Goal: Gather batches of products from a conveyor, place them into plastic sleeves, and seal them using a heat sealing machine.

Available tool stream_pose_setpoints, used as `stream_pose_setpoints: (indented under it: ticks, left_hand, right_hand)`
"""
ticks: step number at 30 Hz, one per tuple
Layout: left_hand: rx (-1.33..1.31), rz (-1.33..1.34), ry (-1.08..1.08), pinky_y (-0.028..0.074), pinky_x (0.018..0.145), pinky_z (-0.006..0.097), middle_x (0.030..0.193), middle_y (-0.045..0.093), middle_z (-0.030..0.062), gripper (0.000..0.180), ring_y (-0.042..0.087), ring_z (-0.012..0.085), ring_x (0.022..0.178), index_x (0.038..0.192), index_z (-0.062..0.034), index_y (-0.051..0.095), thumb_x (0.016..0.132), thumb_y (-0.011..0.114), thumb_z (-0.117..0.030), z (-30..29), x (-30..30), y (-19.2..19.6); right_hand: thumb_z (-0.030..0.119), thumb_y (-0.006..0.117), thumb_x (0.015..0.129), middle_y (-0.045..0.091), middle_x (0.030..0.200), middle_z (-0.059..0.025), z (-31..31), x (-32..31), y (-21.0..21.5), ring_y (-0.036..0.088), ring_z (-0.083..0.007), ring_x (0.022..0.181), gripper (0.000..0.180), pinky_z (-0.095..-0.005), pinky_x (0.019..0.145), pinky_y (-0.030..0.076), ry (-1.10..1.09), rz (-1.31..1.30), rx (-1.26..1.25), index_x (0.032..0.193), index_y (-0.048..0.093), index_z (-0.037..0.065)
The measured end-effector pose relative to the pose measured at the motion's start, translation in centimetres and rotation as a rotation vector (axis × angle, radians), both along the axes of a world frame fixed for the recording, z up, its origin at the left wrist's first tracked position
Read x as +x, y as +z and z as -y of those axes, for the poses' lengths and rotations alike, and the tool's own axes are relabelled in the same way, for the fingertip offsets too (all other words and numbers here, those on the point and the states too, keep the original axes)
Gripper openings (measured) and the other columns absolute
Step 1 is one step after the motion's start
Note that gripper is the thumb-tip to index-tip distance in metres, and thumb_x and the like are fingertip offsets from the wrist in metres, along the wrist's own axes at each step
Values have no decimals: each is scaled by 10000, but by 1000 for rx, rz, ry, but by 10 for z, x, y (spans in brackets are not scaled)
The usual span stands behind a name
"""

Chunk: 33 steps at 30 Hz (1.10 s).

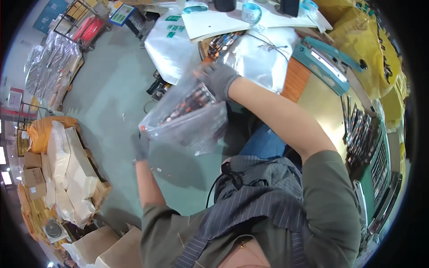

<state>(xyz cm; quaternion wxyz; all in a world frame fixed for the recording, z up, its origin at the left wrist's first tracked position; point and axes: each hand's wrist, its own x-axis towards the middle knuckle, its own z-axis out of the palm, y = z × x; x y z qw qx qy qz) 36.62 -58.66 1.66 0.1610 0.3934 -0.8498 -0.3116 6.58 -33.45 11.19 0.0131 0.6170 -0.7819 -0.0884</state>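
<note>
In front of me a clear plastic bag [192, 136] hangs tilted over the floor. Inside it lies a bundle of slim, dark pen-like sticks [190, 107] with orange and silver parts; their exact kind is too blurred to tell. My right hand [219, 80], in a grey glove, is closed at the bag's upper right end, by the bundle. The fingertips there are smeared. Out to the left, my left hand [141, 145], also gloved, pinches the bag's far left corner. More such sticks [221, 44] lie on the table beyond my right hand.
A teal bag sealer [321, 64] stands on the table at right, near loose dark sticks [357, 134]. Flat plastic bags [259, 56] and tape rolls [251, 12] lie at the far side. Left are wrapped cartons [78, 174], a scale [123, 15] and a cart [78, 22].
</note>
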Motion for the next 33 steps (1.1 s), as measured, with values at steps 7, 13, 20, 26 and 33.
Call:
stream_pose_setpoints:
  ticks: [7, 13, 20, 26, 33]
  left_hand:
    - [-383, -339, -37, 462, 740, 298, 855, 661, 115, 348, 618, 188, 795, 1064, 8, 604, 895, 534, -288, -96, -120, 109]
    - [-193, -483, -758, 482, 749, 308, 845, 670, 99, 220, 637, 216, 797, 988, -23, 648, 851, 608, -190, -209, -272, 78]
    - [-291, 29, -1099, 479, 716, 386, 831, 654, 128, 286, 624, 291, 778, 918, -82, 661, 765, 666, -323, -243, -379, 43]
    - [386, -215, -1243, 456, 651, 275, 729, 633, 50, 279, 575, 114, 689, 828, 33, 623, 896, 517, -216, -301, -332, 110]
    - [570, -290, -1107, 425, 628, 252, 746, 605, 6, 212, 531, 86, 687, 877, 3, 603, 929, 510, -180, -454, -222, 113]
  right_hand:
    - [293, 689, 777, 585, 1056, -187, -182, 1, 53, 576, -345, 979, 589, -388, 840, 458, -347, 489, -679, 1252, 464, 29]
    - [211, 671, 835, 619, 1018, -100, -368, 93, -10, 590, -156, 942, 469, -292, 832, 471, -1036, 823, -705, 1226, 508, 9]
    - [194, 645, 847, 615, 999, -103, -477, 208, -44, 579, -170, 938, 450, -285, 846, 456, -1338, 996, -1077, 1219, 506, -17]
    - [212, 629, 859, 630, 1020, -111, -490, 202, -46, 588, -167, 950, 427, -282, 845, 463, -1482, 1083, -1258, 1202, 521, -17]
    - [345, 677, 803, 573, 809, -40, -366, 101, 12, 528, -128, 767, 382, -266, 687, 450, -1073, 1180, -1294, 981, 596, 16]
